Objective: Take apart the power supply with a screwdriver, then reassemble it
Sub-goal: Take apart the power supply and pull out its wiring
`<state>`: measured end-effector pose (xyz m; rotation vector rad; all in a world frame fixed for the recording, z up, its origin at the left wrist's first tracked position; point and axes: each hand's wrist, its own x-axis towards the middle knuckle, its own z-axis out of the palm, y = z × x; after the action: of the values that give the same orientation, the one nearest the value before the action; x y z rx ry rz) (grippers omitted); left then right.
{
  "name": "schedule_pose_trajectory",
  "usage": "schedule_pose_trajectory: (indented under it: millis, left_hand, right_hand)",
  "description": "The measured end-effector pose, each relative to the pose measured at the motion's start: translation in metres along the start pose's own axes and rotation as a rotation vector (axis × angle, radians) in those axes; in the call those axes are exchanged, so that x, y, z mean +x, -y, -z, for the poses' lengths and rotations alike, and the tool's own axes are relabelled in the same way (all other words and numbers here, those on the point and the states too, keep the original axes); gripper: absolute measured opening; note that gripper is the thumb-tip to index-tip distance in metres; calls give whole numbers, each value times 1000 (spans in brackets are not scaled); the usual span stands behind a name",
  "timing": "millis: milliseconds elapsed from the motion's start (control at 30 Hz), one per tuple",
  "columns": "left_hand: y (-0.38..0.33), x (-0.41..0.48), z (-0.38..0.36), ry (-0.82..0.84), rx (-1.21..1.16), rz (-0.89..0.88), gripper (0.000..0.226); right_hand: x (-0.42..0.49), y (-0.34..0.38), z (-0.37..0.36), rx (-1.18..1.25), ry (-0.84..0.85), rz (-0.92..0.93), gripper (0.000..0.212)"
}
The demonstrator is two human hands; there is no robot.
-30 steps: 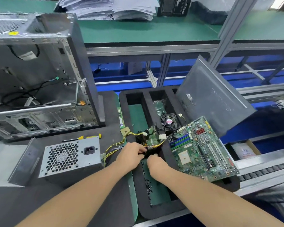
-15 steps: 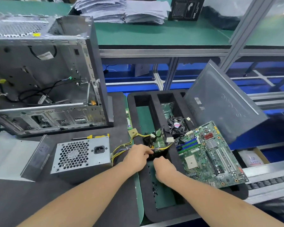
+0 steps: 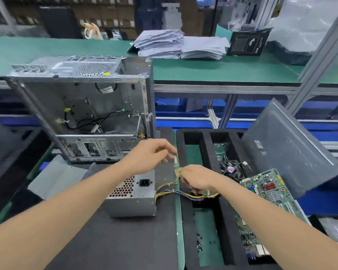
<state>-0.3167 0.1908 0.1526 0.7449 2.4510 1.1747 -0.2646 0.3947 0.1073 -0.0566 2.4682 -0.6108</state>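
**2 hands at work over 1 power supply's wiring**

We see 2 bare hands above the bench. The right hand [image 3: 197, 179] has its fingers [image 3: 196, 190] curled down on the 1 cable bundle [image 3: 167, 190] of yellow wires where it crosses into the black foam tray [image 3: 188, 221]. The left hand [image 3: 150, 154] hovers with its fingers loosely bent and blurred, and we cannot tell whether they hold anything.

The 1 power supply [image 3: 133, 193] sits on the dark mat just left of the right fingers and below the left ones, socket and honeycomb grille facing us, its wires running to the right hand.

Beyond the left fingers stands 1 opened computer case [image 3: 86, 114]. Right of the right fingers lie 1 cooling fan [image 3: 230, 169] and 1 motherboard [image 3: 269, 190], with 1 grey side panel [image 3: 289, 145] leaning behind them. Loose screws [image 3: 200, 244] lie in the tray compartment nearer us than the right fingers. Far beyond, 2 paper stacks [image 3: 183, 45] rest on the green shelf.
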Motion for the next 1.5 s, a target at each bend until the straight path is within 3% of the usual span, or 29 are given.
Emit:
schedule_pose_trajectory:
  millis: [133, 267, 333, 633, 967, 1333, 1500]
  left_hand:
    - [46, -21, 59, -41, 153, 164, 15]
    - [87, -36, 73, 195, 296, 262, 17]
    - [99, -39, 68, 255, 253, 241, 12]
    - [119, -23, 64, 407, 55, 204, 20]
    - [124, -12, 53, 378, -161, 170, 31]
    - [121, -23, 54, 281, -286, 393, 20]
    - [117, -26, 53, 266, -352, 463, 16]
  right_hand:
    - [13, 46, 7, 86, -193, 135, 31]
    - [30, 91, 0, 142, -379, 170, 17]
    - [37, 107, -4, 154, -452, 179, 10]
    - [40, 122, -49, 409, -708, 123, 14]
    - [36, 111, -64, 464, -752, 135, 22]
    - [38, 108, -65, 422, -698, 196, 17]
    - [41, 106, -65, 519, -641, 192, 20]
